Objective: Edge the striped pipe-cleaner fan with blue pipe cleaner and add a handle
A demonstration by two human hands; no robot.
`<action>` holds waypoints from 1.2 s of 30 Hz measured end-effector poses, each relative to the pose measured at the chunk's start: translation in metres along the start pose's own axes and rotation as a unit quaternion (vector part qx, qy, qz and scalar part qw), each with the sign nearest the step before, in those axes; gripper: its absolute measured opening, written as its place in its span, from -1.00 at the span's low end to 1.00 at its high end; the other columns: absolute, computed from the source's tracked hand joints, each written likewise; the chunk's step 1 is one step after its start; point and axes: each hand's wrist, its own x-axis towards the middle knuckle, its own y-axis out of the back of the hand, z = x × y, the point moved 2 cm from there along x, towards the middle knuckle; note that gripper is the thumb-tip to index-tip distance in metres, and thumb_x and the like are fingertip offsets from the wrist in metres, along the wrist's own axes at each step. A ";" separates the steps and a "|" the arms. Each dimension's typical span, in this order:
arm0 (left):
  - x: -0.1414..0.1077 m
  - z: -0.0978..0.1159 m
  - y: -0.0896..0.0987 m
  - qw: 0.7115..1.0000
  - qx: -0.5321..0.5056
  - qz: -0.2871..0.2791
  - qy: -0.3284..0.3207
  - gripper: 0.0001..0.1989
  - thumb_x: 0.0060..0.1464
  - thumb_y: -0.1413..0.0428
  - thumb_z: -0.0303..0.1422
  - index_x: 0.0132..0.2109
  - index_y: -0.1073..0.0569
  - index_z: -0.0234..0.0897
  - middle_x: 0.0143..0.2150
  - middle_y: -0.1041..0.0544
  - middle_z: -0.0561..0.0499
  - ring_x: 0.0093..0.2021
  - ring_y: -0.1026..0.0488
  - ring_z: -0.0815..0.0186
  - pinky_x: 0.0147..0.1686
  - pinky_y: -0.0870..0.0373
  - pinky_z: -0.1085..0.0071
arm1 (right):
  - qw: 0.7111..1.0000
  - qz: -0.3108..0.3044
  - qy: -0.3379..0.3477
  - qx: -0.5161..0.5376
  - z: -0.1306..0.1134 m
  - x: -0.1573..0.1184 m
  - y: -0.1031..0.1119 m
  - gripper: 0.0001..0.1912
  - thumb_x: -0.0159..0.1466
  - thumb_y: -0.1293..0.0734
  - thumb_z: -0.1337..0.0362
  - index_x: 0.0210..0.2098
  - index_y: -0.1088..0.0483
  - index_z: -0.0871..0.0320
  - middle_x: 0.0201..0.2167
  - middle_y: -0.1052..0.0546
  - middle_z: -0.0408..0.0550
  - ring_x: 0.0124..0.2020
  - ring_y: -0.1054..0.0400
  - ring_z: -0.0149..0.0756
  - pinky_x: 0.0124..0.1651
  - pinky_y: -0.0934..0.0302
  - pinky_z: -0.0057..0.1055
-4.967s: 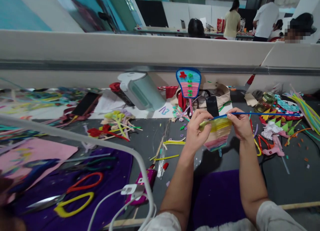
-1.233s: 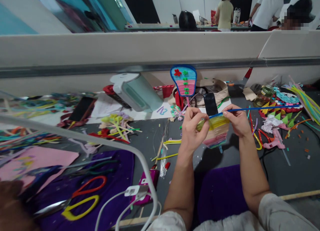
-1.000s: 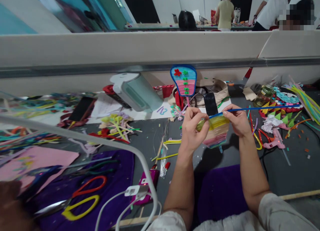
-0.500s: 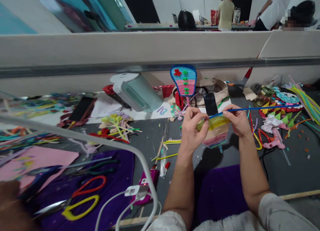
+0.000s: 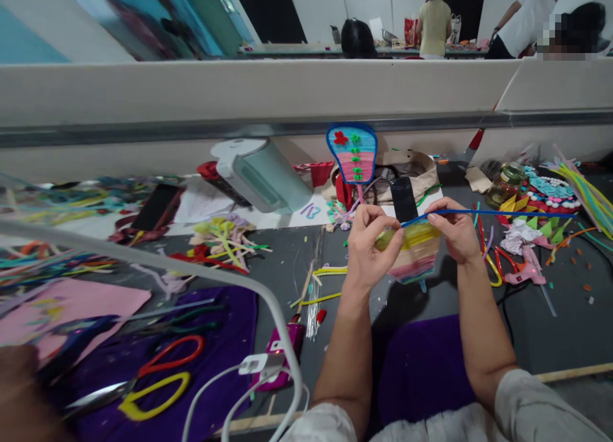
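My left hand pinches the left edge of a small striped pipe-cleaner fan, banded in yellow, peach, pink and teal, held above the table. A long blue pipe cleaner runs along the fan's top edge and sticks out far to the right. Thumb and fingers of my right hand are closed on that blue pipe cleaner at the fan's upper right corner. A short light-blue stub shows at the fan's bottom. Behind my hands stands a finished-looking blue and pink fan with a red flower and green bits.
Scissors with red and yellow handles lie on purple cloth at left. A pink glue gun and a glass jar are at right. A white bar crosses the left foreground. Part of another person's hand shows at lower left.
The free right end of the blue pipe cleaner has dipped slightly. Both my hands keep nearly the same place and grip.
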 end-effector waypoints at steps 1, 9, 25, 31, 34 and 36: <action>0.000 0.000 0.000 1.000 -0.003 0.004 -0.001 -0.96 0.16 -0.19 -0.39 -0.29 -0.49 -0.22 -0.25 -0.35 0.01 -0.23 -0.33 0.27 -0.22 -0.36 0.30 | 1.000 0.000 0.001 -0.004 0.000 0.000 0.000 -0.89 0.16 -0.47 0.17 -0.36 -0.53 0.04 -0.39 -0.52 -0.18 -0.34 -0.35 -0.34 -0.26 -0.22 -0.40; 0.000 0.000 0.000 1.000 0.002 0.004 0.002 -0.93 0.18 -0.21 -0.36 -0.29 -0.50 -0.22 -0.26 -0.36 0.01 -0.23 -0.33 0.28 -0.22 -0.35 0.31 | 0.999 -0.006 0.027 -0.029 -0.002 0.000 0.001 -0.90 0.18 -0.46 0.18 -0.39 -0.52 0.05 -0.42 -0.51 -0.17 -0.36 -0.34 -0.33 -0.30 -0.23 -0.40; -0.001 -0.003 0.000 0.999 -0.023 0.038 0.018 -0.91 0.12 -0.27 -0.42 -0.34 -0.51 -0.23 -0.29 -0.34 0.07 -0.31 -0.31 0.37 -0.32 -0.31 0.40 | 0.995 -0.050 0.066 -0.049 -0.001 0.000 0.004 -0.96 0.20 -0.45 0.26 -0.39 -0.53 0.06 -0.37 -0.56 -0.14 -0.29 -0.40 -0.29 -0.24 -0.27 -0.37; -0.001 -0.002 0.001 0.999 -0.020 0.038 0.025 -0.89 0.11 -0.28 -0.42 -0.35 -0.50 -0.24 -0.30 -0.34 0.07 -0.31 -0.31 0.37 -0.35 -0.30 0.42 | 0.996 -0.056 0.060 -0.042 -0.001 0.000 0.004 -0.94 0.19 -0.46 0.24 -0.40 -0.53 0.06 -0.38 -0.55 -0.14 -0.30 -0.40 -0.29 -0.24 -0.27 -0.36; -0.001 -0.001 0.001 0.999 -0.020 0.039 0.030 -0.88 0.10 -0.28 -0.43 -0.36 -0.50 -0.25 -0.31 -0.34 0.07 -0.32 -0.31 0.38 -0.36 -0.30 0.44 | 0.996 -0.058 0.055 -0.042 -0.002 0.000 0.003 -0.93 0.19 -0.46 0.23 -0.39 -0.53 0.06 -0.39 -0.55 -0.13 -0.31 -0.40 -0.29 -0.25 -0.27 -0.36; -0.001 0.000 0.001 0.998 -0.020 0.041 0.032 -0.88 0.10 -0.28 -0.44 -0.37 -0.50 -0.25 -0.31 -0.34 0.07 -0.31 -0.31 0.38 -0.36 -0.30 0.44 | 0.996 -0.056 0.051 -0.045 -0.003 0.000 0.003 -0.92 0.19 -0.45 0.22 -0.40 -0.52 0.06 -0.39 -0.55 -0.13 -0.32 -0.39 -0.29 -0.26 -0.27 -0.36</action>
